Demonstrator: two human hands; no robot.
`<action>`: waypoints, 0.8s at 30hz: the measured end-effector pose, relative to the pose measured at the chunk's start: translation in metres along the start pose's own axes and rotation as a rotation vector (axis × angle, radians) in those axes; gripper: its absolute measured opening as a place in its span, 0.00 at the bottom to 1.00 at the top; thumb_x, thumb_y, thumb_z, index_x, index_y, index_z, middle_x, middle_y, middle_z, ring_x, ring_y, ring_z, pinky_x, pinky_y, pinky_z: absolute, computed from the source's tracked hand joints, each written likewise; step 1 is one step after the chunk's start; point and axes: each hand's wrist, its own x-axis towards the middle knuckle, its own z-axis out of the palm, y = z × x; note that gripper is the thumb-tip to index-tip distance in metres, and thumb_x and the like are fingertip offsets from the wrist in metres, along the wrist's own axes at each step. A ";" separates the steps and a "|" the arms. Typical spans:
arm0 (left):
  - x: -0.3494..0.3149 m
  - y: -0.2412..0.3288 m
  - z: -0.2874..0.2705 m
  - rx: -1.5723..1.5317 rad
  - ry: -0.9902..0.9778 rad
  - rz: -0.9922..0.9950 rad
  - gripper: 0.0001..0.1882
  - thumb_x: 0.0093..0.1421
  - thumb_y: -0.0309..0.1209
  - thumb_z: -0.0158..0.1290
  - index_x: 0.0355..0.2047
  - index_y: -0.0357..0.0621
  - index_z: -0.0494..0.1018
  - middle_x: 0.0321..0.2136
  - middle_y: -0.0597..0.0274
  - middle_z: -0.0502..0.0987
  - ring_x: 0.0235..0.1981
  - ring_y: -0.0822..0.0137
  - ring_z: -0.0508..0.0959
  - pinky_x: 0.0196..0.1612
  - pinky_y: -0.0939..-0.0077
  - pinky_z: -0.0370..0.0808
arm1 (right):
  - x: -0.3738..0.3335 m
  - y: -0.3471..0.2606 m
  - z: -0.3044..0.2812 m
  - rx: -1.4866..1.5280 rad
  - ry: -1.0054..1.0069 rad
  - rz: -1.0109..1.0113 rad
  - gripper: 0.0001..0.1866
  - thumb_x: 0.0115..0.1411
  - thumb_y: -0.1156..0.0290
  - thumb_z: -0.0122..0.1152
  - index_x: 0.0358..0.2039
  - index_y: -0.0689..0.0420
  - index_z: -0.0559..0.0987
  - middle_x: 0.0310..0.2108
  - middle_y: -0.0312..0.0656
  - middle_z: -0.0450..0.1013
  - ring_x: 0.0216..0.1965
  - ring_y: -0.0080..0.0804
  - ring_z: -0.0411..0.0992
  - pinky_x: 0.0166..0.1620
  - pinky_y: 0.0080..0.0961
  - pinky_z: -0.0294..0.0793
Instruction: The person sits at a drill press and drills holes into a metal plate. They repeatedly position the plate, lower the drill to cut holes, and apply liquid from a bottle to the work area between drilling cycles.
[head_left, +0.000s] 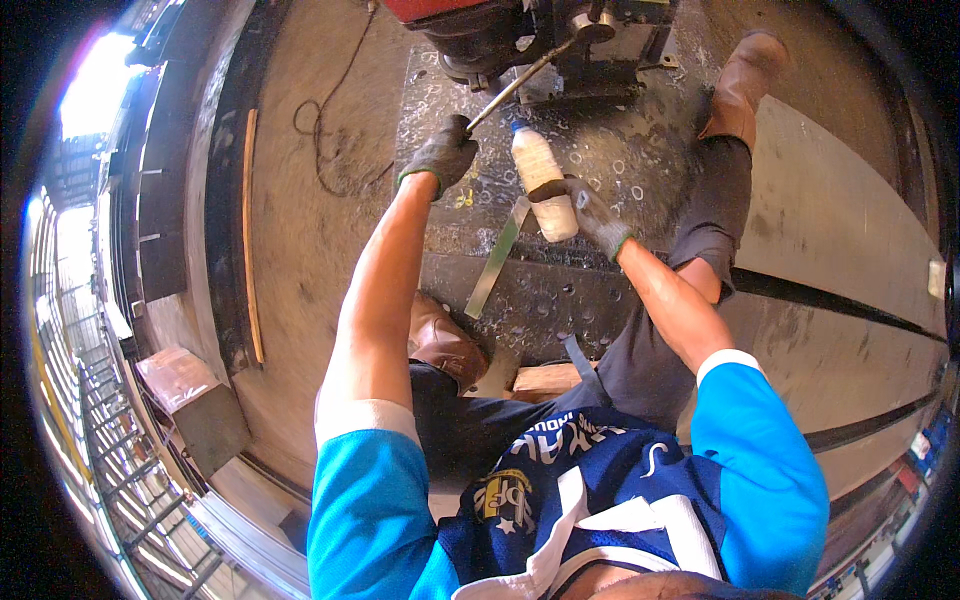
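My left hand (446, 157), in a dark grey work glove, is closed round the end of a metal lever (520, 84). That lever slopes up to the right, to a red and black machine (490, 35) at the top of the view. A plastic bottle (537, 160) with a blue cap and pale, cloudy contents is in my gloved right hand (590, 215). It leans slightly, cap end toward the machine. Just left of its base, a flat metal strip (497, 262) lies on the dark, stained steel plate (440, 240).
Both my boots (745, 85) flank the plate. A wood block (548, 380) is between my legs. Large flat plates (830, 200) lie to the right. On the left are a loose cable (322, 130), a long wooden strip (250, 240) and a metal box (205, 420).
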 end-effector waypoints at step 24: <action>0.002 0.001 0.000 -0.001 -0.044 -0.013 0.21 0.65 0.38 0.55 0.55 0.42 0.69 0.48 0.36 0.79 0.53 0.39 0.79 0.53 0.49 0.74 | -0.003 -0.009 -0.009 0.216 0.006 0.049 0.19 0.74 0.65 0.45 0.53 0.64 0.79 0.48 0.48 0.81 0.49 0.35 0.78 0.53 0.37 0.78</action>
